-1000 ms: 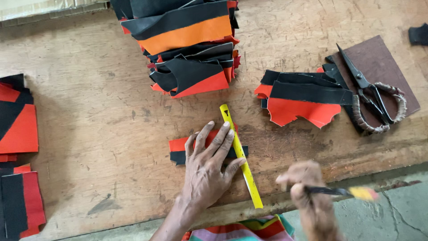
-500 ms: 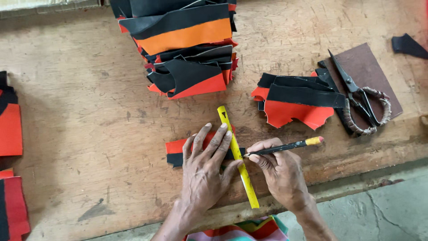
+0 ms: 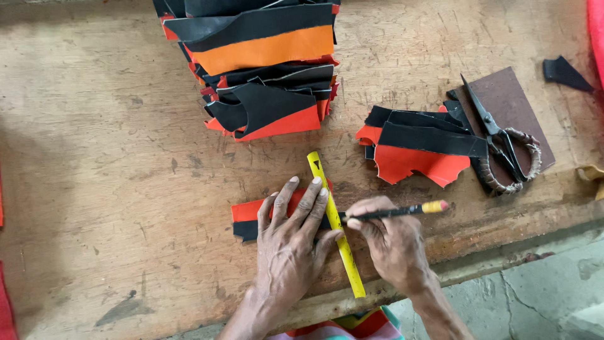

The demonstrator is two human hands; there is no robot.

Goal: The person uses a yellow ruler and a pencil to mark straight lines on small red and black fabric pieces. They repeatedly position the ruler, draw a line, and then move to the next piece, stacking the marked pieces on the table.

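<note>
Under the spread left hand (image 3: 289, 242) lie ruler (image 3: 335, 221) and piece (image 3: 246, 219); right hand (image 3: 391, 242) seemingly pinches pencil (image 3: 396, 212).

Left hand (image 3: 290, 242) lies flat, pinning yellow ruler (image 3: 335, 221) on red-black piece (image 3: 246, 219). Right hand (image 3: 393, 242) grips pencil (image 3: 393, 213) at ruler edge, on wooden bench (image 3: 113, 164).

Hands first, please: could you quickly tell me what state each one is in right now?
Left hand: open, fingers spread flat, pressing the yellow ruler and the red and black piece onto the wooden table.
Right hand: closed on a pencil at the ruler's edge.
</note>
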